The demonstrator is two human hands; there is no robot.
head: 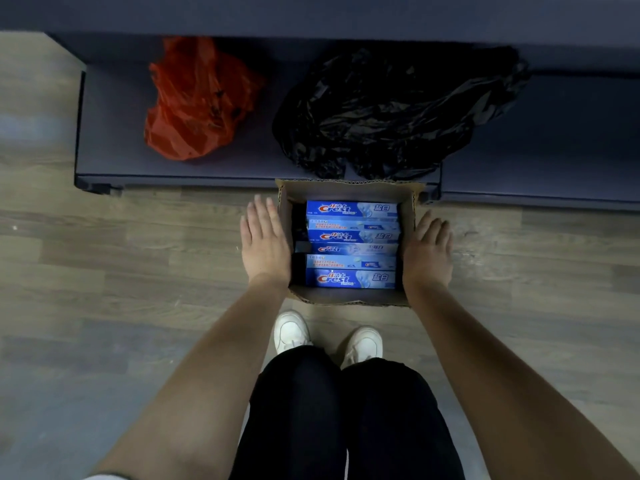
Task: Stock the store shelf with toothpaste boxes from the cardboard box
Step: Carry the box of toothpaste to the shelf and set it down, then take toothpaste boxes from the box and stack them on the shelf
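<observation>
Down on the wood floor (104, 271), right up against the front lip of the bottom shelf (114, 133), sits the open cardboard box (349, 190), and it's still packed with blue toothpaste boxes (351, 237). So basically nothing is stocked yet, I'd say this is the very start.

Both hands are flat with fingers straight, one on each side wall of the carton: left hand (265, 242) on the left wall, right hand (427, 252) on the right wall. Neither one is curled around anything. Looks more like steadying or nudging the carton than picking.

The bit that matters: the toothpaste boxes lie stacked flat with their long axis running left to right, so each end points at a hand. They're between the two hands and just below the rim, about equally near to both. Either hand only needs to go up over its wall and inward to grab an end, I reckon.

The shelf itself lies straight ahead past the carton, with a red plastic bag (194, 98) and a black plastic bag (388, 112) sitting on it.
</observation>
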